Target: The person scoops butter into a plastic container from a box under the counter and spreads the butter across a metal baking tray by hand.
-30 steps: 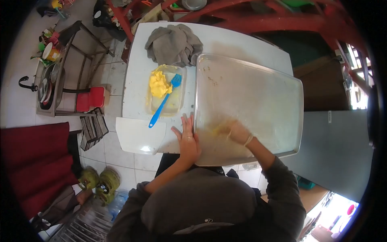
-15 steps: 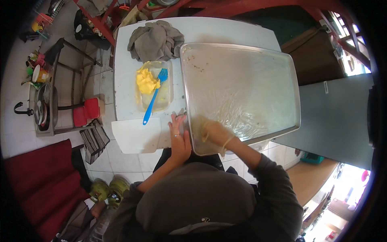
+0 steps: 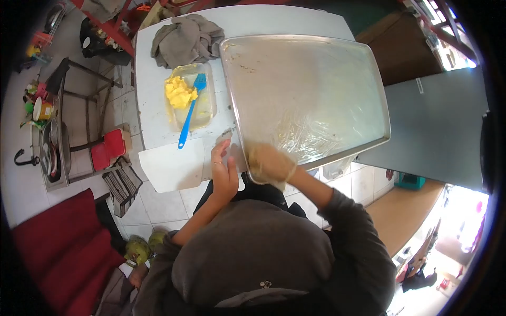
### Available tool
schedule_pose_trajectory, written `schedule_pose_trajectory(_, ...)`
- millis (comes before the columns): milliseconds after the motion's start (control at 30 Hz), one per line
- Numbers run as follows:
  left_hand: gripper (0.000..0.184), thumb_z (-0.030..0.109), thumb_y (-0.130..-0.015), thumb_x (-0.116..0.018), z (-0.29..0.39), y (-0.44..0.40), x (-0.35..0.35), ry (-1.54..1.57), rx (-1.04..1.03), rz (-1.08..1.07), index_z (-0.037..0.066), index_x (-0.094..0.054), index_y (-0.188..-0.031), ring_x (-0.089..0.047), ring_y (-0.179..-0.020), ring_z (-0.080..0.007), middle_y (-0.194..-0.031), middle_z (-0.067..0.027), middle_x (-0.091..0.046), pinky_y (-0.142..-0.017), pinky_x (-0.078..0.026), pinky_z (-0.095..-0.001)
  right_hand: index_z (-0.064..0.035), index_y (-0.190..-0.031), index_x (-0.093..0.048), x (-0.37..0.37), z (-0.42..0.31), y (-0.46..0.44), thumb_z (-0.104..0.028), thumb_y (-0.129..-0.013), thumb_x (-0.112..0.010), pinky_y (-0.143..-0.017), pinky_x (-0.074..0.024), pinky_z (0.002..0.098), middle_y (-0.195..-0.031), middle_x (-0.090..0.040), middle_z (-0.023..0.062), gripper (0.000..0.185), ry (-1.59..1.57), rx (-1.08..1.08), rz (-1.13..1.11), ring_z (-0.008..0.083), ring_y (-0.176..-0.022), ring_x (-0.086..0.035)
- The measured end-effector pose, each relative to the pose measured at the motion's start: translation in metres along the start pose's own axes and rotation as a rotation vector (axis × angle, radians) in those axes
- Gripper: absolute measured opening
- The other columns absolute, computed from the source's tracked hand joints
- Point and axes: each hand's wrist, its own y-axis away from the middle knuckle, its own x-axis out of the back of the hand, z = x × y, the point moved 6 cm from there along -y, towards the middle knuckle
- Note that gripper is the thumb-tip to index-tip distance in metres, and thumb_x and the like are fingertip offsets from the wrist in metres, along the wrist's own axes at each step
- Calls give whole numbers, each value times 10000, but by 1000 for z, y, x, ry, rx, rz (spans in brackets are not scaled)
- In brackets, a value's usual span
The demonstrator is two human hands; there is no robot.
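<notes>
A large rectangular metal baking tray [image 3: 311, 79] lies tilted across the table, its surface shiny, with wrinkled, film-like streaks near the front. My right hand [image 3: 271, 163], in a thin see-through glove, presses into the tray's near left corner; its fingers are smeared and partly hidden. Beside the tray's left rim is my bare left hand [image 3: 225, 174], turned on edge, thumb and fingers apart, holding nothing. Further left, a clear plastic container [image 3: 205, 116] holds a lump of yellow, butter-like spread [image 3: 180, 94]. A blue brush [image 3: 187, 118] rests across the container with its handle over the front rim.
A crumpled grey-brown cloth [image 3: 187, 42] lies at the back left of the white table [image 3: 150, 116]. A white board [image 3: 171, 166] sits at the front left corner, overhanging the edge. On the right stands a large grey panel [image 3: 432, 126], close to the tray.
My right hand has moved left, further into the tray's near left corner. My left hand has turned more on edge and away from the rim. The whole view has shifted slightly.
</notes>
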Motion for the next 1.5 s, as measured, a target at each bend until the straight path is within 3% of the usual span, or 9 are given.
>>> schedule_pose_trajectory(200,415,-11,-823,-474,-2,-18,-16,70,-39,-44,-25,-341,-1215,-505,-887,-188,-1062,-132,-469,-773,-419,-295,-41,-832,-625,34,33,61,-135,-690,-545,-717,-455,389,-800,-606,154,189,236,-474,-378,328,-804,-572)
schedule_pose_trajectory(433,497,-61,-778,-521,-11,-24,-20,156,109,-45,-18,-316,-1229,-511,-755,-123,-984,-95,-464,-678,-448,-237,-53,-851,-592,-9,1,33,-190,-682,-583,-679,-470,404,-836,-589,154,218,-63,-71,96,316,-736,-581)
schedule_pose_trajectory(733,504,-19,-798,-541,-13,-25,-21,82,87,-56,5,-304,-1242,-477,-628,-71,-846,-38,-450,-546,-398,-188,-13,-890,-589,53,50,124,-201,-754,-528,-766,-443,413,-899,-575,186,240,194,-980,472,330,-881,-551)
schedule_pose_trajectory(867,484,-18,-800,-540,-9,-26,-23,50,56,-45,0,-310,-1225,-446,-592,-60,-801,-23,-425,-523,-374,-182,26,-1110,-491,-14,-3,72,-146,-799,-459,-859,-398,411,-1043,-551,173,357,500,-113,478,281,-971,-532)
schedule_pose_trajectory(967,451,-23,-797,-538,-13,-26,-27,54,87,-84,-4,-323,-1193,-423,-583,-58,-768,-16,-411,-517,-362,-183,48,-1092,-490,-34,21,31,-155,-816,-440,-888,-386,412,-1035,-546,190,346,657,-115,369,302,-979,-522)
schedule_pose_trajectory(1100,434,-28,-791,-539,-10,-26,-28,56,80,-84,-9,-325,-1168,-412,-582,-63,-741,-11,-401,-523,-359,-190,71,-1112,-470,47,85,100,-147,-829,-428,-847,-437,378,-1082,-520,234,359,491,-838,472,364,-935,-544)
schedule_pose_trajectory(1267,448,-24,-787,-545,-9,-25,-28,-35,63,-65,-14,-313,-1171,-422,-592,-66,-734,-14,-407,-534,-366,-192,75,-1163,-437,-15,35,87,-137,-833,-426,-899,-396,395,-1163,-483,245,392,315,-320,543,376,-1036,-496)
schedule_pose_trajectory(1333,451,-20,-786,-546,-15,-24,-30,-1,77,-56,-15,-311,-1172,-427,-599,-67,-735,-16,-410,-537,-367,-192,61,-1182,-422,-3,0,27,-139,-829,-441,-914,-372,417,-1145,-481,246,407,691,-110,307,371,-1048,-481)
schedule_pose_trajectory(1500,452,-20,-785,-542,-14,-26,-31,38,95,-58,-26,-306,-1170,-433,-611,-71,-736,-18,-412,-540,-370,-196,47,-1160,-450,7,144,74,-164,-822,-464,-821,-421,433,-1009,-535,211,399,891,-499,678,340,-965,-527)
